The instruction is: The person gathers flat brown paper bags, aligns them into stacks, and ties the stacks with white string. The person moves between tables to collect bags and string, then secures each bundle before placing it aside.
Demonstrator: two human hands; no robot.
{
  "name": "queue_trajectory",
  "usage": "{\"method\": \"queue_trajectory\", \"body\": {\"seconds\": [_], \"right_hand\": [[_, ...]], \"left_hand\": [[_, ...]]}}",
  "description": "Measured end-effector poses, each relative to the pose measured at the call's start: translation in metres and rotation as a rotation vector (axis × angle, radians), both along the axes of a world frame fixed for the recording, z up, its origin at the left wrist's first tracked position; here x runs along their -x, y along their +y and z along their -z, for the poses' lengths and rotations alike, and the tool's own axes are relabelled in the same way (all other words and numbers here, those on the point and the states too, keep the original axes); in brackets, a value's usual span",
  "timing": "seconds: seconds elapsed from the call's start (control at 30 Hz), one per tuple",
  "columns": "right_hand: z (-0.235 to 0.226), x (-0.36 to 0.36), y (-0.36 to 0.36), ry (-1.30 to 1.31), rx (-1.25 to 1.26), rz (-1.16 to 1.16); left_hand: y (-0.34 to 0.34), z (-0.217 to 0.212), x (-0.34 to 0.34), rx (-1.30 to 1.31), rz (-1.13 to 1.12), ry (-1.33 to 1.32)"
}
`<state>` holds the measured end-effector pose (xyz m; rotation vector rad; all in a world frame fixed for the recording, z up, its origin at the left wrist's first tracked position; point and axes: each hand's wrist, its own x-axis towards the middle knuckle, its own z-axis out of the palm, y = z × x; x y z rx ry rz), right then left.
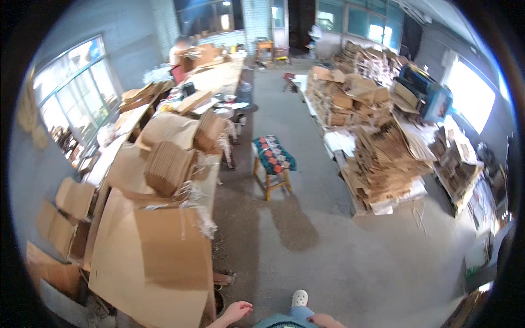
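My left hand (238, 310) is low in the view, just right of the worktable's near corner. Its fingers are loosely bent and partly apart, and nothing shows in them. My right hand (324, 320) is at the bottom edge beside my leg, with its fingers too blurred and cut off to read. Closest to the left hand is a large brown cardboard sheet (117, 257) on the worktable, with a darker brown sheet (169, 246) on it. Farther along the table stands a stack of brown paper pieces (167, 168), with white strings (205, 221) hanging over the table edge beside it.
A wooden stool (268, 183) with a patterned cushion (273, 154) stands in the aisle ahead. Piles of brown paper (385, 164) rest on low platforms to the right. Another person (178, 57) is at the far end of the left table. Cardboard boxes (54, 227) lean at the left.
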<state>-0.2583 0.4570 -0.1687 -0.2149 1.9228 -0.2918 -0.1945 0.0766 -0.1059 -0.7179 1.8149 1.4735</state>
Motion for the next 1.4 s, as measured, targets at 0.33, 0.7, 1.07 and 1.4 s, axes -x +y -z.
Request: {"method": "queue_trajectory", "body": {"seconds": [0.33,0.7,1.07,1.4], "right_hand": [[-0.062,0.23,0.112,0.296,0.066,0.151],[-0.002,0.498,0.031,0.11,0.365,0.392],[-0.017,0.817,0.073,0.332,0.176,0.656],[0.062,1.171,0.083,0.32,0.221,0.351]], "left_hand": [[0.065,0.019,0.2,-0.028,-0.096,-0.227],[-0.038,0.144,0.452,0.004,-0.199,-0.349],[0.034,0.062,0.925,-0.066,-0.09,0.076],[0.066,0.108,1.153,0.145,0.107,-0.304]]}}
